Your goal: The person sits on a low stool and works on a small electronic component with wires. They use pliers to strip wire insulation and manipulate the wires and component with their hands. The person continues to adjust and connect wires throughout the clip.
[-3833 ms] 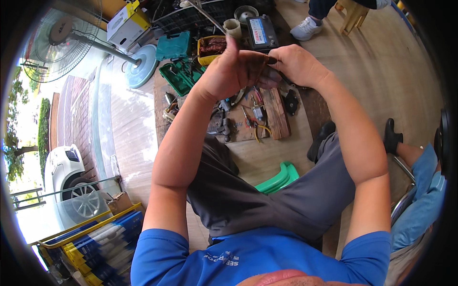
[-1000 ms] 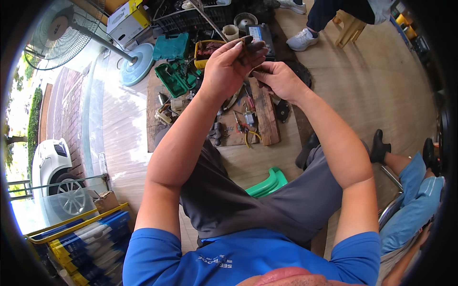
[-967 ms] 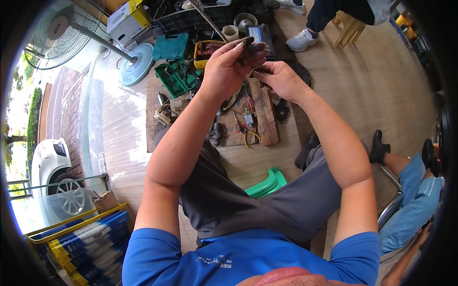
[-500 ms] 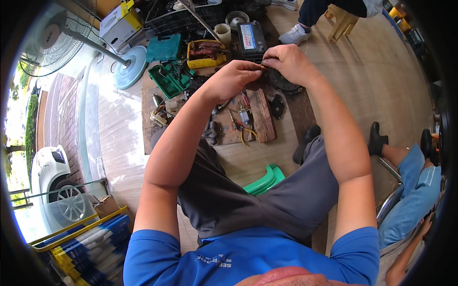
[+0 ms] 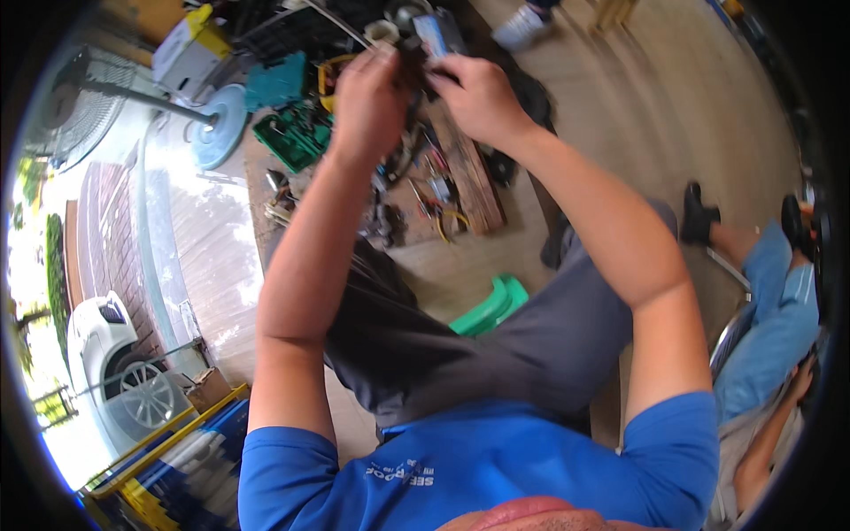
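Note:
Both my hands are raised over the low wooden work board at the far middle. My left hand [image 5: 372, 102] is smeared by motion, its fingertips near a thin metal rod [image 5: 339, 21]; whether they touch it is unclear. To its right, my right hand [image 5: 482, 97] has thumb and forefinger drawn together in a pinch, and what they hold is too blurred to make out. Beneath the hands lie a wooden plank [image 5: 471, 173], yellow-handled pliers [image 5: 453, 226] and small metal parts. A battery [image 5: 432, 37] stands just beyond the right hand.
An open green tool case [image 5: 292, 137] and a yellow container [image 5: 328, 84] sit left of my hands. A pedestal fan's blue base [image 5: 219, 128] stands farther left. A green plastic stool [image 5: 494, 305] is between my legs. Another person's blue-clad legs [image 5: 770, 319] are at the right.
My hands, together in a pinch before, have moved apart. The left one has turned upright and moved left toward the rod. The whole view has shifted slightly.

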A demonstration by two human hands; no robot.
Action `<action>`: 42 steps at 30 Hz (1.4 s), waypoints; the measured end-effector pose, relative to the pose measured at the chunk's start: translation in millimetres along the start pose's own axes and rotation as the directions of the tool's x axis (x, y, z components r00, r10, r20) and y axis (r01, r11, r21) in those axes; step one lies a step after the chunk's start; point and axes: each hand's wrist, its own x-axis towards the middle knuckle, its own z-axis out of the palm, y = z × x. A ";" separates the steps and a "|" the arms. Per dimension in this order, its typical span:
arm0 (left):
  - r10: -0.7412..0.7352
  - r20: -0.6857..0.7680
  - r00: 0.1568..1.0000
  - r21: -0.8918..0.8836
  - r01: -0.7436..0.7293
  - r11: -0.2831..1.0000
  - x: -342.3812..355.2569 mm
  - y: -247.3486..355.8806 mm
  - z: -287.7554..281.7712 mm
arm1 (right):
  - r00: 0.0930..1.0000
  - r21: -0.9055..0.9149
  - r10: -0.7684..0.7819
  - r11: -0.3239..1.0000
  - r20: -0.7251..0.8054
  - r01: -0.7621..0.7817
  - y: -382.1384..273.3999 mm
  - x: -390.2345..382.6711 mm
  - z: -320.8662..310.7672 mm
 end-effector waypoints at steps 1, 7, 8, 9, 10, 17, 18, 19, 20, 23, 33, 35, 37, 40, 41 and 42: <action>-0.083 -0.022 0.996 -0.189 0.077 0.979 -3.1 4.9 -4.4 | 1.000 0.028 0.004 1.000 0.012 -0.004 -7.0 -5.4 5.4; -0.122 0.005 0.992 -0.640 0.097 0.762 8.7 13.9 -29.1 | 0.994 0.183 -0.025 0.983 0.109 0.004 -12.0 1.1 9.4; -0.103 0.054 0.993 -0.669 0.112 0.735 10.6 8.8 -36.9 | 0.976 0.299 0.074 0.945 0.205 -0.135 -10.7 3.8 8.0; -0.081 0.101 0.992 -0.700 0.129 0.702 7.7 7.8 -39.1 | 0.966 0.327 0.069 0.933 0.249 -0.151 -8.1 6.5 5.1; -0.091 0.135 0.987 -0.694 0.160 0.702 3.3 6.8 -41.2 | 0.954 0.354 0.061 0.920 0.293 -0.168 -6.0 8.3 3.1; -0.089 0.341 0.936 -0.511 0.264 0.818 -1.2 54.3 -8.1 | 0.899 -0.077 -0.371 0.914 0.233 0.398 -8.2 14.2 -20.6; -0.086 0.418 0.904 -0.531 0.320 0.784 -3.1 55.1 -10.2 | 0.880 -0.140 -0.402 0.885 0.254 0.445 -12.3 11.8 -24.5; -0.114 0.431 0.895 -0.510 0.346 0.787 -3.6 57.9 -11.3 | 0.865 -0.174 -0.428 0.861 0.263 0.478 -16.0 12.1 -28.3; -0.148 0.446 0.883 -0.493 0.380 0.783 -6.4 57.8 -11.1 | 0.854 -0.209 -0.441 0.839 0.277 0.502 -17.9 10.5 -31.5; -0.219 0.424 0.879 -0.427 0.407 0.808 -12.0 57.2 -6.7 | 0.817 -0.280 -0.491 0.774 0.302 0.568 -16.6 9.2 -37.8; -0.544 0.336 0.769 0.046 0.564 0.825 -21.3 60.3 4.6 | 0.802 -0.477 -0.486 0.645 0.347 0.597 -8.5 8.6 -50.1; -0.547 0.328 0.770 0.239 0.493 0.837 -21.4 56.9 9.6 | 0.812 -0.506 -0.476 0.636 0.336 0.583 -3.6 11.1 -53.5; -0.545 0.257 0.798 0.435 0.408 0.803 -23.7 54.0 17.0 | 0.815 -0.513 -0.471 0.635 0.337 0.578 -3.5 10.6 -52.3; -0.586 0.224 0.779 0.522 0.412 0.747 -21.8 43.6 17.4 | 0.827 -0.525 -0.414 0.640 0.380 0.562 -9.5 9.8 -51.0; -0.506 0.182 0.843 0.589 0.319 0.743 -22.8 41.2 21.1 | 0.825 -0.533 -0.417 0.630 0.382 0.565 -8.6 10.0 -49.3; -0.492 0.161 0.856 0.597 0.312 0.739 -22.1 38.4 20.7 | 0.827 -0.538 -0.415 0.629 0.379 0.562 -7.9 10.8 -47.8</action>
